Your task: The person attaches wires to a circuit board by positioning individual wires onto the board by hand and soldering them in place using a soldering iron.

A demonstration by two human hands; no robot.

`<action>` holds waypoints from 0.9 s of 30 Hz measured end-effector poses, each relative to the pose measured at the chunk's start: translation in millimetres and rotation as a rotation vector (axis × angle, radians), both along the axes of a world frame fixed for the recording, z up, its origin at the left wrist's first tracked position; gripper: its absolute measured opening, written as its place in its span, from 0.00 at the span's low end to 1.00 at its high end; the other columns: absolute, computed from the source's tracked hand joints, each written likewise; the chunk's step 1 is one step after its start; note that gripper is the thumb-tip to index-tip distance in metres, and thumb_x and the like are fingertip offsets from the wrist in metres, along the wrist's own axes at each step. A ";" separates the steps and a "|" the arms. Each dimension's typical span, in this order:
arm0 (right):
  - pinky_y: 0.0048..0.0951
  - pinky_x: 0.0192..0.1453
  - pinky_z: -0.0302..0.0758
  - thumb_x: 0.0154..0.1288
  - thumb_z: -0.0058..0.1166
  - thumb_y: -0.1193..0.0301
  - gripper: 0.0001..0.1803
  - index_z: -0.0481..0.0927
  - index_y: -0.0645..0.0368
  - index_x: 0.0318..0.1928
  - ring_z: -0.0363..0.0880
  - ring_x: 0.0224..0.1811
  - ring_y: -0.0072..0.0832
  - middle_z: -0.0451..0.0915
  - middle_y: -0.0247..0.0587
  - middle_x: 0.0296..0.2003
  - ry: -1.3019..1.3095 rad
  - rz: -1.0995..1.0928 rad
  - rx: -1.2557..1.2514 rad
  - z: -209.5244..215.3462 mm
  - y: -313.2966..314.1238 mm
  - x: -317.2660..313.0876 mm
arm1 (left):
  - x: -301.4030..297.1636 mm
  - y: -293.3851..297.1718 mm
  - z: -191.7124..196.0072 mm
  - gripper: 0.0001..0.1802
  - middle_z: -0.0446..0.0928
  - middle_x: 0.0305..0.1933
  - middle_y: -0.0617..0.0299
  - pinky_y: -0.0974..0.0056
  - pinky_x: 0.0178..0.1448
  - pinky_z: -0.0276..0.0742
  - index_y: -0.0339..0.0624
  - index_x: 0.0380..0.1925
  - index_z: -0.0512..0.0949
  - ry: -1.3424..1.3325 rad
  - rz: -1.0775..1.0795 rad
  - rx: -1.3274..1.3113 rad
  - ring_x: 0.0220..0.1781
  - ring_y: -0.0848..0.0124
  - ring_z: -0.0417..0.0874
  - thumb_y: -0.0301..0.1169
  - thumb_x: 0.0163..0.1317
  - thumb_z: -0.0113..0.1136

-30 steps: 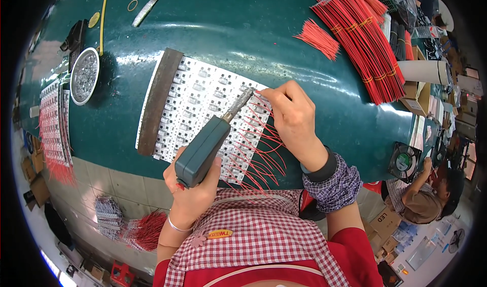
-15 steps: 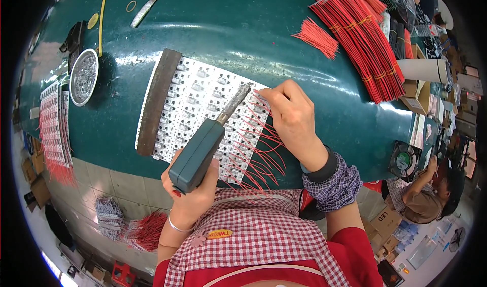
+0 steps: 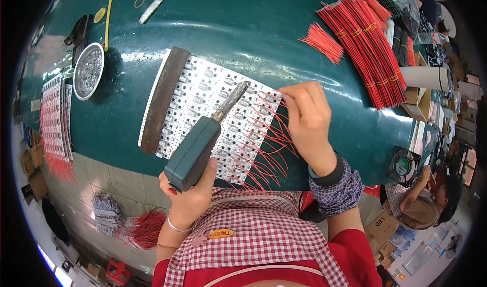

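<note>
My left hand (image 3: 194,198) is wrapped round a dark green soldering gun (image 3: 193,152), whose metal tip points up and right. That tip lies over a white sheet of small circuit boards (image 3: 203,102), close to its upper right part. A dark metal bar (image 3: 165,102) rests across the sheet's left side. Several thin red wires (image 3: 261,152) run off the right edge of the sheet. By the upper right corner, my right hand (image 3: 310,117) is closed in a pinch on what looks like a red wire, mostly hidden by the fingers.
A white bowl of metal bits (image 3: 102,74) stands at the left, near wired board sheets (image 3: 53,119) at the table edge. Bundles of red wires (image 3: 365,54) lie at the far right. A blade (image 3: 154,5) lies at the back. A co-worker (image 3: 431,201) sits at right beside a fan (image 3: 403,164).
My right hand has moved right, from beside the gun's tip to the sheet's corner. The sheet and bar now appear slightly further right, while the gun is slightly left.
</note>
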State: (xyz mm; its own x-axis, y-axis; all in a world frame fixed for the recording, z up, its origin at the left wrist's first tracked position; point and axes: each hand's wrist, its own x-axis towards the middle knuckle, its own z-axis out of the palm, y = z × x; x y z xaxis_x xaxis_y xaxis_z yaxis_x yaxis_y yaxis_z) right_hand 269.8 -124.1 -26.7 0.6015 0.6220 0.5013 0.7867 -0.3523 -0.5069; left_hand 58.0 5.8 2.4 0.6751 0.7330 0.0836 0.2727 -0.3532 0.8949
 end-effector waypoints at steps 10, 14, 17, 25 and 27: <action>0.40 0.34 0.72 0.57 0.62 0.83 0.07 0.80 0.61 0.35 0.76 0.30 0.42 0.73 0.44 0.28 0.076 0.140 -0.017 -9.0 34.4 2.7 | -0.2 6.2 0.2 0.11 0.83 0.32 0.63 0.71 0.35 0.74 0.33 0.36 0.85 -0.062 0.128 -0.212 0.29 0.79 0.79 0.22 0.53 0.74; 0.39 0.33 0.73 0.57 0.63 0.84 0.08 0.80 0.60 0.36 0.77 0.30 0.41 0.73 0.43 0.28 0.085 0.140 -0.026 -18.3 36.6 -0.2 | -3.7 8.9 -4.0 0.10 0.83 0.32 0.62 0.71 0.35 0.74 0.33 0.35 0.84 -0.040 0.107 -0.127 0.29 0.78 0.79 0.22 0.53 0.75; 0.39 0.31 0.74 0.54 0.61 0.82 0.08 0.78 0.58 0.34 0.77 0.32 0.38 0.71 0.40 0.28 0.020 0.139 -0.031 -20.5 38.2 -0.1 | -1.6 10.1 -4.7 0.10 0.84 0.32 0.61 0.69 0.36 0.76 0.33 0.34 0.84 0.010 0.092 0.004 0.29 0.77 0.80 0.21 0.52 0.74; 0.39 0.32 0.74 0.55 0.62 0.82 0.08 0.79 0.59 0.35 0.77 0.31 0.39 0.72 0.41 0.28 0.034 0.130 -0.059 -21.1 37.4 0.7 | 3.2 14.0 2.0 0.10 0.85 0.33 0.58 0.67 0.41 0.79 0.32 0.35 0.83 -0.001 0.026 -0.156 0.29 0.75 0.83 0.20 0.52 0.72; 0.39 0.33 0.74 0.56 0.63 0.84 0.09 0.80 0.60 0.36 0.77 0.30 0.41 0.73 0.42 0.28 0.057 0.135 -0.065 -20.3 37.3 0.7 | 2.3 14.1 -1.5 0.10 0.84 0.33 0.57 0.68 0.40 0.79 0.32 0.35 0.83 -0.008 0.008 -0.107 0.28 0.74 0.83 0.19 0.52 0.71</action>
State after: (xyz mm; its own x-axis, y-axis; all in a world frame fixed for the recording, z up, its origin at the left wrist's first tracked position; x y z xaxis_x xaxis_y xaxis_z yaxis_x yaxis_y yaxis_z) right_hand 270.5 -86.8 -47.0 0.5362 0.7293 0.4250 0.8000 -0.2785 -0.5314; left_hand 60.3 19.8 0.9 0.6685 0.7436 0.0102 0.2677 -0.2535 0.9296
